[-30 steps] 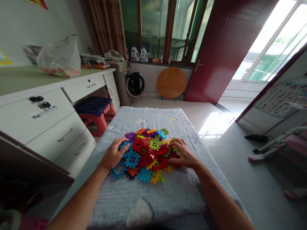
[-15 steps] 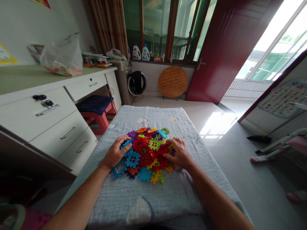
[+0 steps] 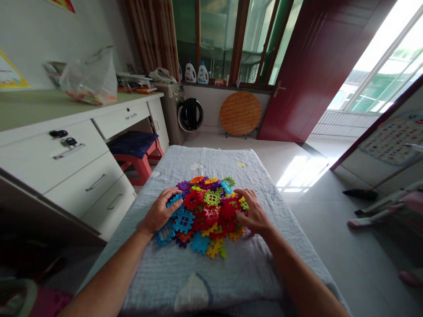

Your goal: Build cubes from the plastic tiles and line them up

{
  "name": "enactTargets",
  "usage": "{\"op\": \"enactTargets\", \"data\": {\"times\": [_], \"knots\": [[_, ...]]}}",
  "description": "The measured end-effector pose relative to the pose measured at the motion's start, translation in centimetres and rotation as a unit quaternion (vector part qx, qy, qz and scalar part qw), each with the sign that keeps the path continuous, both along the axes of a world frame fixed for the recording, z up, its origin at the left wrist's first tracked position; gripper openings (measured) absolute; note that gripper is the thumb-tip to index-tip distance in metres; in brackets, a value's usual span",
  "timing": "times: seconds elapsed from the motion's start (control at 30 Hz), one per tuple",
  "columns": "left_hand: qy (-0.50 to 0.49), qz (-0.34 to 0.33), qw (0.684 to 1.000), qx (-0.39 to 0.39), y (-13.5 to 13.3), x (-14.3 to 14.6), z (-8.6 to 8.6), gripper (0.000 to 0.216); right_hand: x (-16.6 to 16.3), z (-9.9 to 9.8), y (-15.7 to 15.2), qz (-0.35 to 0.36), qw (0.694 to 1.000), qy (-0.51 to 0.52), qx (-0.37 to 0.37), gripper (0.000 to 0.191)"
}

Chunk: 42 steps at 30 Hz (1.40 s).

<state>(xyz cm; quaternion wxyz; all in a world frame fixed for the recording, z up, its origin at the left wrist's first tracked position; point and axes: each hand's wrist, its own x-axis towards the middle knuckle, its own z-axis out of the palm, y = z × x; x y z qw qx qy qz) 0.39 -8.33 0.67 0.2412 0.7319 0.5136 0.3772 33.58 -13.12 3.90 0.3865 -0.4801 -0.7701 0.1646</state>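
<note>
A heap of plastic interlocking building tiles [image 3: 200, 218] in red, blue, green, yellow, orange and purple lies in front of me. My left hand [image 3: 162, 212] rests at the heap's left side, thumb and fingers apart, touching blue tiles. A square blue tile with a window grid [image 3: 183, 221] lies just right of that hand. At the right side, my right hand [image 3: 254, 212] is curved with thumb and fingers apart, beside red tiles [image 3: 229, 209]. A lime-green grid tile [image 3: 212, 198] sits on top of the heap.
A pale blue patterned cloth [image 3: 194, 281] covers the table under the heap. On the left stand a white desk with drawers [image 3: 77, 165] and a red stool with a dark cushion [image 3: 134, 145]. A washing machine [image 3: 174, 110] and round wooden tabletop [image 3: 240, 113] are ahead.
My right hand has shifted slightly right, off the heap's upper surface to its edge, exposing more red tiles and a green one. My left hand has stayed nearly still.
</note>
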Motion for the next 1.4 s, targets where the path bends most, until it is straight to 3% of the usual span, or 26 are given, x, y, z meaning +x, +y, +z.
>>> {"op": "enactTargets", "data": {"times": [0.27, 0.47, 0.63, 0.7, 0.77, 0.87, 0.93, 1.0, 1.07, 1.13, 1.2, 1.4], "knots": [[0.002, 0.006, 1.000, -0.006, -0.1, -0.1, 0.1, 0.043, 2.7, -0.6, 0.5, -0.081, 0.997, -0.014, 0.015, 0.038], [0.006, 0.007, 1.000, -0.004, -0.1, -0.1, 0.3, 0.045, 5.4, -1.8, 1.7, -0.228, 0.973, -0.004, 0.030, 0.042], [0.009, 0.003, 1.000, -0.005, -0.1, -0.2, 0.2, 0.046, 6.7, -3.2, 2.3, -0.330, 0.938, -0.089, -0.054, 0.040], [0.008, 0.003, 1.000, -0.004, 0.0, -0.2, 0.1, 0.046, 6.5, -3.5, 2.3, -0.349, 0.922, -0.134, -0.102, 0.037], [0.006, 0.003, 1.000, -0.002, 0.1, -0.3, -0.1, 0.046, 6.4, -3.4, 2.3, -0.359, 0.918, -0.138, -0.102, 0.034], [0.005, 0.001, 1.000, 0.001, 0.3, -0.3, -0.3, 0.046, 6.7, -2.4, 1.9, -0.315, 0.944, -0.084, -0.046, 0.023], [0.008, -0.002, 1.000, 0.001, 0.3, -0.3, -0.4, 0.045, 6.9, -1.3, 1.3, -0.210, 0.974, -0.064, -0.055, 0.012], [0.011, -0.002, 1.000, 0.002, 0.2, -0.3, -0.3, 0.045, 6.9, -0.3, 0.3, -0.090, 0.987, -0.086, -0.106, 0.016], [0.013, -0.001, 1.000, 0.004, 0.1, -0.3, -0.2, 0.045, 6.5, 0.4, -0.9, -0.022, 0.980, -0.130, -0.146, 0.034], [0.015, -0.001, 1.000, 0.003, 0.0, -0.2, 0.0, 0.045, 5.8, 0.6, -2.1, -0.013, 0.974, -0.163, -0.158, 0.054], [0.017, -0.002, 1.000, 0.000, 0.0, -0.2, 0.0, 0.045, 5.0, 0.3, -3.0, -0.033, 0.972, -0.180, -0.148, 0.060], [0.028, -0.004, 1.000, 0.002, 0.2, -0.2, -0.1, 0.046, 5.8, -0.1, -3.5, -0.057, 0.977, -0.171, -0.111, 0.031]]}}
